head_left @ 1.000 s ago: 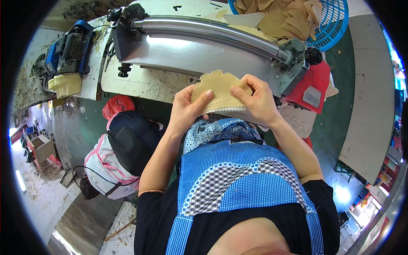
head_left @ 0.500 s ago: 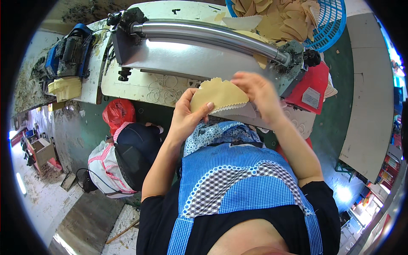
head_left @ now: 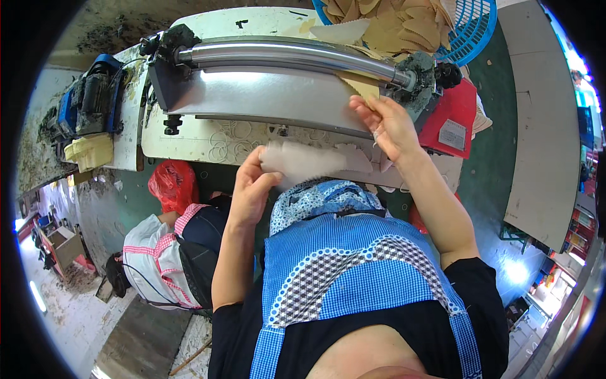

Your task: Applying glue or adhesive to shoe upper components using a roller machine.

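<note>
The tan scalloped piece (head_left: 361,86) sits right of frame centre, its top under the steel roller (head_left: 284,55). Your right hand (head_left: 386,125) grips its lower edge, fingers (head_left: 366,108) closed on it. Your left hand (head_left: 252,186), at centre, holds a blurred pale piece (head_left: 300,161), fingers curled around its left end, over the tabletop (head_left: 208,142). A blue basket (head_left: 470,35) of cut pieces stands at upper right.

A small, grimy workshop: a long steel roller machine (head_left: 284,57) on a worn white bench (head_left: 208,142), a dusty blue motor (head_left: 85,101) far left, a blue plastic basket (head_left: 473,31) of tan cut-outs far right.
</note>
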The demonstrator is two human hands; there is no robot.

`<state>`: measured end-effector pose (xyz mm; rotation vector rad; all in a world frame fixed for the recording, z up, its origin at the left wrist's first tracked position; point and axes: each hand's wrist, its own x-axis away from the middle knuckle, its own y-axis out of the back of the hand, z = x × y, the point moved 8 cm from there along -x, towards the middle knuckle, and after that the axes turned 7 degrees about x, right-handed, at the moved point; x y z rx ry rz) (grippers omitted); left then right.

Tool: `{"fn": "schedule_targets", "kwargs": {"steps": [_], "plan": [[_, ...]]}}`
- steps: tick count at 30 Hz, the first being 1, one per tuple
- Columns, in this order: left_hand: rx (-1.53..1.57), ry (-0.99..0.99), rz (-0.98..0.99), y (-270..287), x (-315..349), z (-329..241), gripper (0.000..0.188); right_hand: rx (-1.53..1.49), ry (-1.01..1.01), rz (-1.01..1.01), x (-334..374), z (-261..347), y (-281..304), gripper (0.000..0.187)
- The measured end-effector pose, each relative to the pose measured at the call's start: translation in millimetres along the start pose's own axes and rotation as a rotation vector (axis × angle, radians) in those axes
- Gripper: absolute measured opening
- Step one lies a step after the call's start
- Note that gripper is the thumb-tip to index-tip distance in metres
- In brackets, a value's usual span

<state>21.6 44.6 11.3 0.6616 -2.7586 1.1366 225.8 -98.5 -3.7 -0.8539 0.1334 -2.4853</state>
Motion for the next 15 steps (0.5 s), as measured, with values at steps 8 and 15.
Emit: {"fn": "schedule_targets", "kwargs": {"steps": [8,15], "plan": [[0.165,-0.086,0.37,-47,-28,6,0.014,0.29,-0.279,0.658,63,-41,-69,0.034],[-0.255,0.02,0.336,-45,-15,16,0.032,0.57,-0.362,0.665,75,-48,-33,0.031]]}}
